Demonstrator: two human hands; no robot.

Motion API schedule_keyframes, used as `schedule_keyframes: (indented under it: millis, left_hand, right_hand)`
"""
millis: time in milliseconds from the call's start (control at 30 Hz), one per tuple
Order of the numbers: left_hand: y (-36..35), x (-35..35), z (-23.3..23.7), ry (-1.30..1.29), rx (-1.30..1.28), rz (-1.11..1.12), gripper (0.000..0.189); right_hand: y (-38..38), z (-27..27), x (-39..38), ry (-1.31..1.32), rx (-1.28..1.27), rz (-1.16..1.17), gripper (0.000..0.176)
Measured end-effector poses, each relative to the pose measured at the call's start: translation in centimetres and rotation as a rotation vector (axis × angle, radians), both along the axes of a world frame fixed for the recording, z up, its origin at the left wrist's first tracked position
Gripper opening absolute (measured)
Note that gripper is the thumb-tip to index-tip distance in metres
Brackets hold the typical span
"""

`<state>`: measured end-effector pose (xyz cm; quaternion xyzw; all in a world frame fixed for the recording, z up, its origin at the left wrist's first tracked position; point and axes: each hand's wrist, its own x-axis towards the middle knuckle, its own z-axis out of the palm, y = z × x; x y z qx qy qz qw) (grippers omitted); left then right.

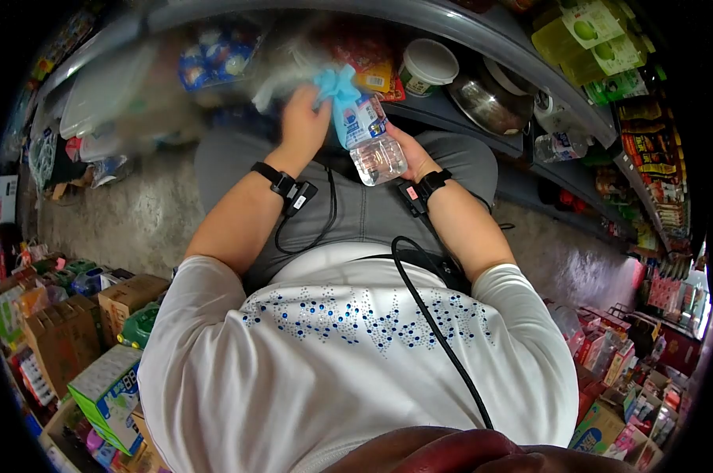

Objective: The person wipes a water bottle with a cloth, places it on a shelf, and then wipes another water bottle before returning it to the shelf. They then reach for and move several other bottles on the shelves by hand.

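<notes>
In the head view, a clear plastic bottle (378, 160) with a blue and white label tilts over my lap. My right hand (410, 151) is wrapped round its right side. A light blue cloth (343, 98) lies against the bottle's upper left part. My left hand (305, 122) is closed at the cloth's left edge, its fingertips partly blurred, so its exact hold on the cloth is hard to make out. Both wrists wear black straps with small devices.
Ahead is a grey shelf (451, 24) with a white tub (429, 67), a metal bowl (490, 98) and blurred plastic packs. Another bottle (560, 147) lies to the right. Cardboard boxes (63, 337) stand at the lower left. Black cables hang across my lap and shirt.
</notes>
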<state>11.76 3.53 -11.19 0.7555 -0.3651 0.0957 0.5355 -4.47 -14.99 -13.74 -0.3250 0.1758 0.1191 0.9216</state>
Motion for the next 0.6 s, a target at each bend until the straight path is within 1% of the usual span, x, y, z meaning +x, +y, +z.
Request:
schedule_keyframes:
  millis: [67, 100, 133, 167, 200, 267, 300, 333, 400, 433, 467, 533, 567, 600]
  left_hand:
    - [-0.1, -0.2, -0.5, -0.076, -0.016, -0.072, 0.016]
    - [0.0, -0.7, 0.3, -0.189, 0.034, -0.118, 0.019]
    - [-0.1, -1.3, 0.6, -0.228, 0.053, -0.213, 0.021]
    - [-0.2, -2.0, 0.7, -0.218, 0.053, -0.292, 0.021]
    - [-0.4, -2.7, 0.9, -0.207, 0.053, -0.370, 0.022]
    - [-0.1, -4.0, 2.5, -0.240, 0.093, -0.524, 0.025]
    - [0.1, -4.3, 2.9, -0.213, 0.104, -0.579, 0.026]
    - [0.1, -4.4, 3.1, -0.185, 0.116, -0.635, 0.026]
    - [0.0, -4.3, 3.0, -0.204, 0.102, -0.607, 0.025]
    - [0.0, -4.1, 2.9, -0.223, 0.091, -0.577, 0.024]
    - [-0.1, -3.8, 2.5, -0.221, 0.090, -0.576, 0.024]
    - [-0.4, -2.6, 0.9, -0.170, 0.095, -0.349, 0.020]
    - [-0.4, -1.8, 0.3, -0.131, 0.116, -0.283, 0.018]
    - [-0.4, -1.1, 0.1, -0.088, 0.143, -0.221, 0.018]
  right_hand:
    - [0.0, 0.2, 0.0, -0.004, 0.020, -0.002, 0.059]
    - [0.2, 0.7, 0.0, -0.005, 0.021, -0.004, 0.059]
    - [0.5, 1.4, -0.2, 0.031, -0.023, -0.063, 0.057]
    - [0.7, 1.8, -0.3, 0.067, -0.066, -0.121, 0.055]
    - [0.6, 1.5, -0.3, 0.068, -0.066, -0.123, 0.055]
    - [0.0, -0.2, -0.1, 0.099, -0.124, -0.213, 0.050]
    - [-0.6, -1.4, 0.0, 0.107, -0.100, -0.225, 0.046]
    - [-0.8, -2.0, 0.2, 0.107, -0.101, -0.226, 0.046]
    - [-1.0, -2.9, 0.4, 0.030, -0.047, -0.235, 0.046]
    - [0.2, 0.1, 0.1, 0.100, -0.094, -0.264, 0.048]
    - [0.3, 0.7, 0.0, 0.102, -0.095, -0.264, 0.048]
    - [0.5, 1.1, -0.1, 0.082, -0.075, -0.207, 0.050]
    - [-0.2, -0.1, -0.1, 0.086, -0.051, -0.152, 0.050]
    - [-0.1, -0.1, 0.0, 0.085, -0.049, -0.150, 0.050]
